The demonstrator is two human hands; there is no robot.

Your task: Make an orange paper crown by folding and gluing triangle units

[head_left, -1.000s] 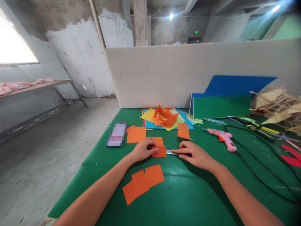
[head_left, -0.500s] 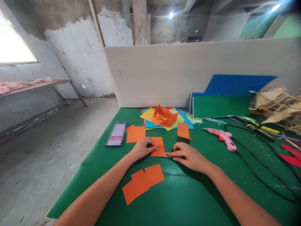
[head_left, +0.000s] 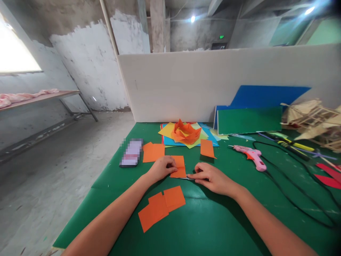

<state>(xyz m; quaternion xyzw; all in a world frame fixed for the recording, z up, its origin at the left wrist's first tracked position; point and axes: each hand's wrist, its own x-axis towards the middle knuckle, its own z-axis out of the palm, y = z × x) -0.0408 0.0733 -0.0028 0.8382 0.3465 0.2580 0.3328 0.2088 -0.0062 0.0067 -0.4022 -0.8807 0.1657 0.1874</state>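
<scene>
My left hand [head_left: 163,168] has its fingers curled together and presses on the left side of a creased orange sheet of paper [head_left: 179,166]. In my right hand [head_left: 209,176] is a utility knife [head_left: 185,178], its thin silver blade lying along the near edge of that sheet; the fist hides most of the handle. My right forefinger stretches forward along the blade. Closer to me lie several orange paper squares [head_left: 162,206], overlapping. Another orange piece [head_left: 153,153] rests left of the sheet, and a folded orange piece [head_left: 207,148] stands to the right.
An orange folded-paper crown shape [head_left: 186,132] sits on coloured sheets [head_left: 166,131] at the back. A phone [head_left: 131,153] lies at the left table edge. To the right are a pink glue gun [head_left: 250,155] with its black cord, pliers [head_left: 293,145] and red strips [head_left: 329,177].
My right hand and the knife have moved left, the blade sliding from beyond the paper's right side to its near edge. The sheet's front flap now lies flatter. My left hand stays almost still.
</scene>
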